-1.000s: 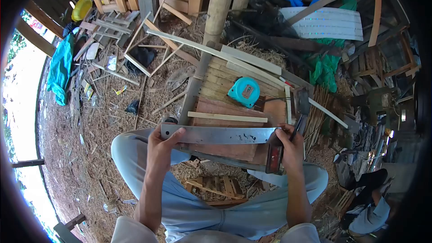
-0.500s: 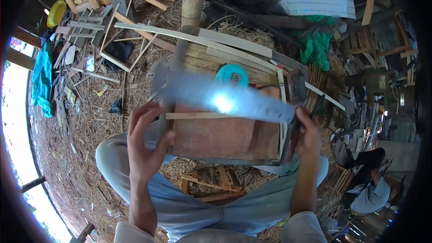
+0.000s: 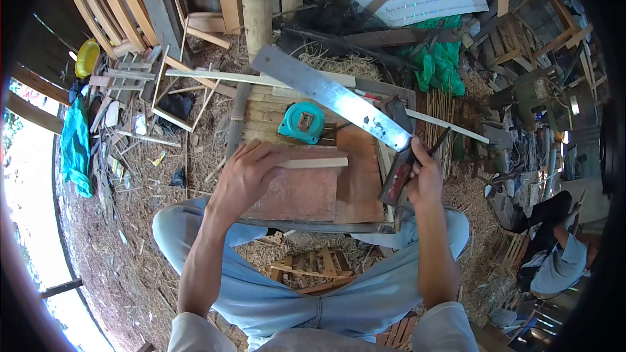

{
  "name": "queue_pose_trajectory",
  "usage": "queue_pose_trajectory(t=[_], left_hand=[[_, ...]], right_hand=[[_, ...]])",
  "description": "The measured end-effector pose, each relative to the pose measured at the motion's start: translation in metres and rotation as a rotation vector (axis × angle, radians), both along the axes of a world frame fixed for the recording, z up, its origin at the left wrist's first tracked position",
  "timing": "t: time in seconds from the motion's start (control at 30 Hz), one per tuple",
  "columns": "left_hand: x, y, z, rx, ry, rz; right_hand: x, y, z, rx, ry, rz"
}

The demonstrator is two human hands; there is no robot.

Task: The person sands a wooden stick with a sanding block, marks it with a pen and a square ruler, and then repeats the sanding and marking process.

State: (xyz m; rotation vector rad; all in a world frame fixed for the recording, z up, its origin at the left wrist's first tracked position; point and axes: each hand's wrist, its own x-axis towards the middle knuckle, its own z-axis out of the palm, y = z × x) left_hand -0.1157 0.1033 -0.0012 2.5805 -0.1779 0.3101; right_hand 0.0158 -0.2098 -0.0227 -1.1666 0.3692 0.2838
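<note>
My right hand [image 3: 425, 173] is closed around the dark, red-marked handle of a try square [image 3: 332, 102]. Its metal blade slants up to the left above the work table. A thin dark stick, perhaps a pencil [image 3: 441, 140], pokes out of the same hand. On the left, my left hand [image 3: 244, 176] grips one end of a short pale wood strip [image 3: 316, 163] over a reddish board [image 3: 297, 195]. Beyond the strip lies a teal tape measure [image 3: 302, 122] on the slatted part of the table.
Long wood strips [image 3: 215, 76] lie across the table's far edge. Chair-like frames [image 3: 124, 13] and scrap wood stand at the back left. A bamboo post [image 3: 254, 10] rises behind. Another person [image 3: 554, 254] sits at the far right.
My left hand, open before, has moved right and taken hold of the wood strip. The try square has tilted, its free end swinging up and away, and the view has shifted slightly.
</note>
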Motion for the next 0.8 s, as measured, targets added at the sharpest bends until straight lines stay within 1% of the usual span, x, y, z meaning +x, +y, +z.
queue_pose_trajectory(t=[0.07,0.1,0.13,0.23,0.3,0.37,0.4,0.47,0.57,0.6,0.67,0.8], left_hand=[[-0.002,0.000,0.003,-0.116,0.024,-0.043],[0.001,-0.002,0.007,-0.109,0.019,-0.060],[0.002,-0.004,0.011,-0.133,-0.004,-0.070],[0.005,-0.013,0.018,-0.200,-0.029,-0.072],[0.006,-0.015,0.021,-0.238,-0.029,-0.064],[0.005,-0.016,0.022,-0.321,0.052,-0.051],[0.006,-0.015,0.021,-0.317,0.049,-0.052],[0.007,-0.014,0.017,-0.337,0.026,-0.105],[0.008,-0.015,0.012,-0.343,0.079,-0.077],[0.008,-0.017,0.014,-0.341,0.078,-0.078],[0.007,-0.020,0.018,-0.342,0.065,-0.081],[0.003,-0.020,0.021,-0.292,0.076,-0.044]], right_hand=[[-0.003,0.014,0.003,0.022,-0.012,-0.030],[-0.005,0.018,0.005,0.028,-0.016,-0.051],[-0.005,0.018,0.001,0.096,-0.033,-0.022],[-0.006,0.025,0.015,0.073,0.018,0.022],[-0.002,0.019,0.007,0.086,-0.004,0.017],[0.001,0.014,0.003,0.053,0.012,-0.019],[0.003,0.012,0.001,0.056,0.009,-0.019],[0.006,0.009,-0.003,0.156,-0.010,-0.078],[0.010,0.001,-0.005,0.230,0.027,-0.023],[0.010,0.002,-0.002,0.232,0.025,-0.024],[0.008,0.005,0.005,0.157,0.059,-0.047],[0.008,0.005,-0.007,0.140,0.014,-0.082]])
